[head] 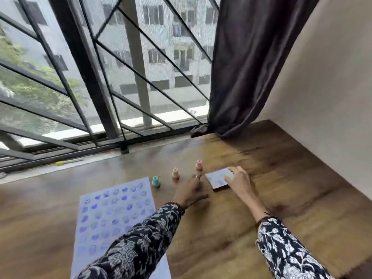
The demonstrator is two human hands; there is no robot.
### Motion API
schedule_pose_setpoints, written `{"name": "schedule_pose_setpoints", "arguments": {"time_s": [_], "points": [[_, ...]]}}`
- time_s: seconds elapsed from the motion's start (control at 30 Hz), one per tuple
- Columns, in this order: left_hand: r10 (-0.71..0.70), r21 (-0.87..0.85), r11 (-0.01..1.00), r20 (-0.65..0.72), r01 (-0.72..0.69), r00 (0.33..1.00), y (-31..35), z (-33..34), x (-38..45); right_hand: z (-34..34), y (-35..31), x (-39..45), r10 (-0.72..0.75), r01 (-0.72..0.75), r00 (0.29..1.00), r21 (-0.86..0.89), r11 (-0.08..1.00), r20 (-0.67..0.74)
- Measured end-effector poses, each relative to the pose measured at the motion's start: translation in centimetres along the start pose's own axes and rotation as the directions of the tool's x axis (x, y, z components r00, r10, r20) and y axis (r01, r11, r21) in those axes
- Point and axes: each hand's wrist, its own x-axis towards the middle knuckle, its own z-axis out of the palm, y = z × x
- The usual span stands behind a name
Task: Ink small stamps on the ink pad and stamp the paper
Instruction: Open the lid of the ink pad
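A white paper point(112, 214) covered with rows of blue stamp prints lies on the wooden table point(281, 178), partly under my left sleeve. Beyond it stand a teal stamp point(156, 181) and a peach stamp point(175, 174). A pink stamp point(199, 165) is upright further right, with the fingertips of my left hand point(190, 192) at its base; whether they grip it is unclear. My right hand point(238, 181) holds the square ink pad point(217, 179) by its right side, with the fingers over its pale, blue-stained surface.
A barred window with a mesh screen runs along the table's far edge. A dark curtain point(251, 67) hangs at the back right, touching the tabletop. A plain wall point(332, 87) bounds the right side. A small yellow-green object point(59, 163) lies on the sill.
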Motion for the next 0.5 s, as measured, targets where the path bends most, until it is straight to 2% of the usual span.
{"name": "schedule_pose_setpoints", "arguments": {"time_s": [0.1, 0.2, 0.33, 0.5], "points": [[-0.041, 0.002, 0.999, -0.010, 0.041, 0.999, 1.1, 1.8, 1.6, -0.4, 1.9, 0.2, 0.129, -0.129, 0.992, 0.046, 0.991, -0.004], [-0.044, -0.064, 0.997, 0.022, 0.045, 0.999, 1.9, 3.4, 2.9, -0.2, 3.7, 0.0, 0.189, -0.190, 0.982, 0.056, 0.980, 0.012], [-0.021, -0.103, 0.994, -0.002, 0.021, 1.000, 1.8, 4.6, 4.2, 0.1, 4.3, 0.8, 0.230, -0.223, 0.973, 0.143, 0.964, -0.036], [-0.061, -0.117, 0.992, -0.070, 0.053, 0.996, 0.7, 5.6, 2.7, 0.1, 4.3, 0.3, 0.204, -0.197, 0.979, 0.238, 0.951, -0.005]]}}
